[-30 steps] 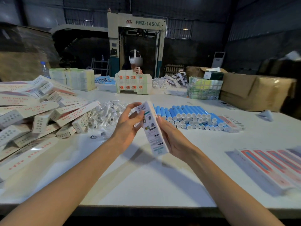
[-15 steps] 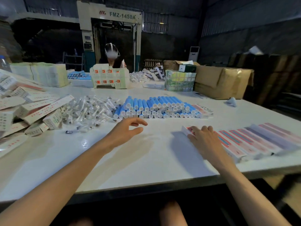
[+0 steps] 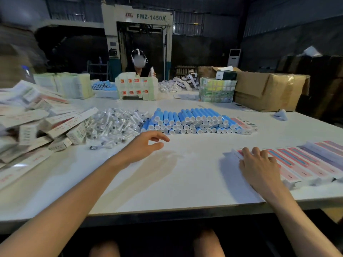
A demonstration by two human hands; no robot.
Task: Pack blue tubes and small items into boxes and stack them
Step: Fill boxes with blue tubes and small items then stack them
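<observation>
The left hand [image 3: 146,143] hovers empty and loosely spread, likely bound for the blue tubes [image 3: 189,121] stacked at 12 o'clock, while the right hand [image 3: 259,164] rests bent-fingered on the flat boxes [image 3: 300,162] at 3 o'clock, grip unclear, probably to take one.

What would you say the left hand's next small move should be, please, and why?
Probably reach the left hand forward and take one tube from the near edge of the blue tubes. That hand hovers open and empty just short of them, and the right hand rests on the end of the row of boxes, so nothing is held for packing.
</observation>
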